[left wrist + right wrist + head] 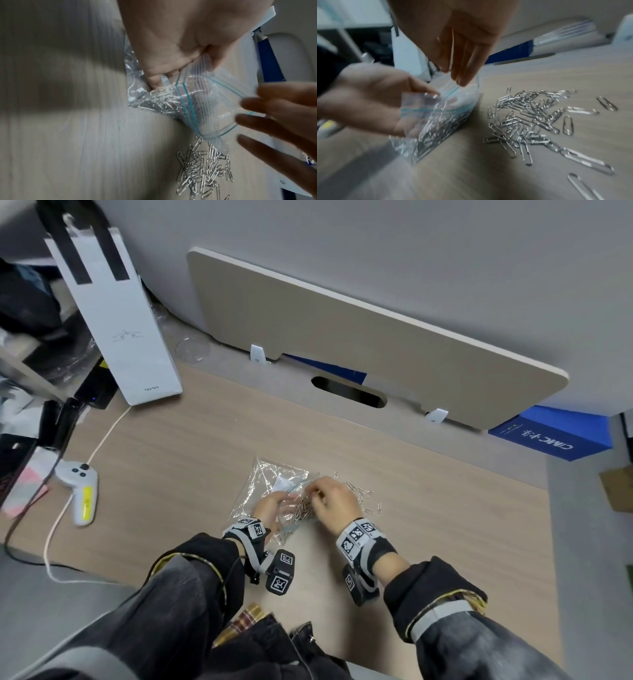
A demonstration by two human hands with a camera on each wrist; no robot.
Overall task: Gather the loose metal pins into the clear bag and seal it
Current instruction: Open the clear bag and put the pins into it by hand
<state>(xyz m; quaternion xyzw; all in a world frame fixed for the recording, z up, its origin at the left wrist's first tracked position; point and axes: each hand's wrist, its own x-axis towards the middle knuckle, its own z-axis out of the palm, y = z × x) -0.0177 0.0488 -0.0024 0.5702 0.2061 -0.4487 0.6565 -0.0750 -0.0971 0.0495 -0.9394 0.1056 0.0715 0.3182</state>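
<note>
Clear bag (202,102) mouth pinched open by my left hand (270,505); right hand (334,501) released, fingers straight over it; loose pins (530,121) right on worktop (205,457).

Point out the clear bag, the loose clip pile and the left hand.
clear bag (436,129): right wrist view, clip-filled lower body.
loose clip pile (527,121): right wrist view, pile's middle.
left hand (368,97): right wrist view, palm.

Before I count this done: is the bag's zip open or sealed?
Open. The left hand holds the clear bag mouth apart, teal zip lines separated; loose clips remain outside.
</note>
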